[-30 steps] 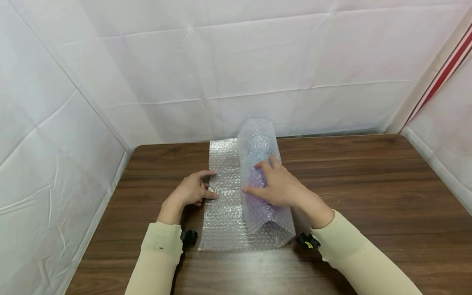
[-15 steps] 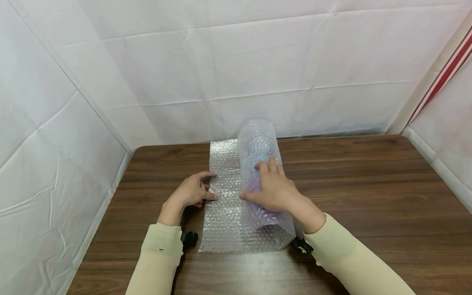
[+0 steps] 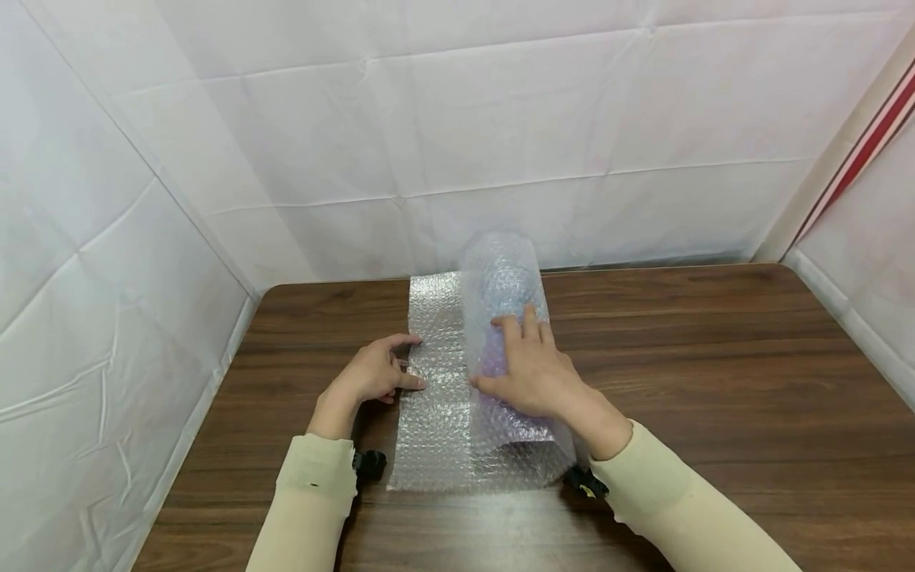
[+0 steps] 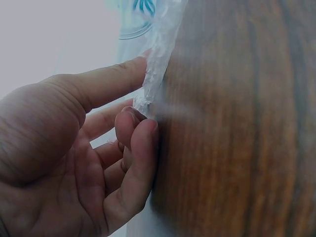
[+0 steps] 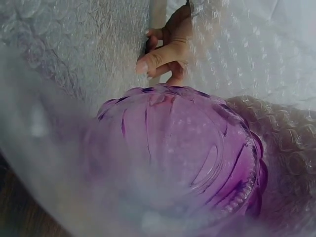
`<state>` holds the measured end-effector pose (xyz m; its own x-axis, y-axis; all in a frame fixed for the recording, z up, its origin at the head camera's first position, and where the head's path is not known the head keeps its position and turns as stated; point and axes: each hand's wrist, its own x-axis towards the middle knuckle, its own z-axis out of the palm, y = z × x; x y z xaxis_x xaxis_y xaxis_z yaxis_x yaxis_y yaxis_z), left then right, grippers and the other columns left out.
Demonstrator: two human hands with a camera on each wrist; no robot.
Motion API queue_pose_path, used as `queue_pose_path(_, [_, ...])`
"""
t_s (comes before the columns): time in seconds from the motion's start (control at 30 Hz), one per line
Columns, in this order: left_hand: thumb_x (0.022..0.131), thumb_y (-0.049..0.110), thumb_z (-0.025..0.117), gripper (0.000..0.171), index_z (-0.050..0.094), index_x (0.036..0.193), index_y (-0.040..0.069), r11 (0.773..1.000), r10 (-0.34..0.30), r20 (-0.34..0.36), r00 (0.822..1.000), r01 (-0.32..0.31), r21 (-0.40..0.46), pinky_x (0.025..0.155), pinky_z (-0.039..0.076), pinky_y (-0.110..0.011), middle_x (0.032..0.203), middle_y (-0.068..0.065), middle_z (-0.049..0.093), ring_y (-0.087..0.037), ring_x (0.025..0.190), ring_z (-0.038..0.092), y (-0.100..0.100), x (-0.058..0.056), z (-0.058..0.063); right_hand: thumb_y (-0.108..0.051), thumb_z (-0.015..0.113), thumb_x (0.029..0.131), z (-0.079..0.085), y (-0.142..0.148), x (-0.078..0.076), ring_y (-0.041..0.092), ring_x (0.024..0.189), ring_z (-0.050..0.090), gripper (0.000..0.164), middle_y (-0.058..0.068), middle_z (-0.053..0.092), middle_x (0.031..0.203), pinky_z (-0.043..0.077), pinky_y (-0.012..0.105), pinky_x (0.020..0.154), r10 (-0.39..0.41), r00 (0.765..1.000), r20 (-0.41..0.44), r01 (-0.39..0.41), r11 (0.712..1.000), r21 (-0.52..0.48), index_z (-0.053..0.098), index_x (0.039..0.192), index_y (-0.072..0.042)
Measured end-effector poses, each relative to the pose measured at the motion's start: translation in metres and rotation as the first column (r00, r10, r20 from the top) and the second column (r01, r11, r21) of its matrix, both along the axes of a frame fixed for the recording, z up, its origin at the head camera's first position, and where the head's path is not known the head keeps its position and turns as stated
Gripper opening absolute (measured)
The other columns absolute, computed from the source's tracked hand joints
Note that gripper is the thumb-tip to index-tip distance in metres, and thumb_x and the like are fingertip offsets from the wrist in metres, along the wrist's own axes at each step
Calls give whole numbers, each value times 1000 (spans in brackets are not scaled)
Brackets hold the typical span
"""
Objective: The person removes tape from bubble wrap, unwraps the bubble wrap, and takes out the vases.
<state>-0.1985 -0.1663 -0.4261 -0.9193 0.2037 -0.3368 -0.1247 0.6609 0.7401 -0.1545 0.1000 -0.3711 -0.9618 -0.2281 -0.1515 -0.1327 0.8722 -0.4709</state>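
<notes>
A sheet of bubble wrap (image 3: 439, 437) lies on the table, its right part folded over into a loose roll. Inside the roll shows a ribbed purple clear vessel (image 5: 182, 143), glass-like, with a bluish part farther back seen only through the wrap. My right hand (image 3: 536, 369) rests spread over the roll, thumb toward its left edge. At the sheet's left edge, the thumb and index finger of my left hand (image 3: 372, 369) press down, apart from each other. Its other fingers curl beside the edge, close to the tabletop, in the left wrist view.
The brown wood-grain table (image 3: 679, 357) extends to both sides of the wrap. White sheeting (image 3: 500, 119) stands behind it and at the left and right. The roll's far end reaches the table's back edge.
My right hand has shifted slightly left over the roll, and its forearm has swung left with it. The left hand keeps its place at the sheet's edge.
</notes>
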Motion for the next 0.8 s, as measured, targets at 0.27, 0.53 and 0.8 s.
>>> queue_pose_path(0.27, [83,20,90,77,54,150,26,1000,-5,-5,1000,5,-3,54,57,-33,68,-3,52,-15,50,48,0,-1,0,-58,70,91,-1,0,1,58,154,8,85,31,-9,170,37,80,106,22,1000,15,-22,999,29,29,163,-40])
queue_pose_path(0.53, [82,20,90,77,54,150,26,1000,-3,-8,1000,3,4,54,57,-34,71,-4,53,-15,51,48,0,-1,1,-59,70,91,0,0,2,57,155,10,77,30,-9,170,39,80,104,11,1000,6,-11,999,42,39,160,-40])
queue_pose_path(0.8, [82,19,90,77,54,150,27,1000,10,1,1000,-10,11,54,57,-34,70,-4,52,-15,51,46,0,0,0,-60,68,92,-2,1,1,56,155,10,78,30,-9,170,40,79,103,13,1000,6,-14,999,49,41,160,-33])
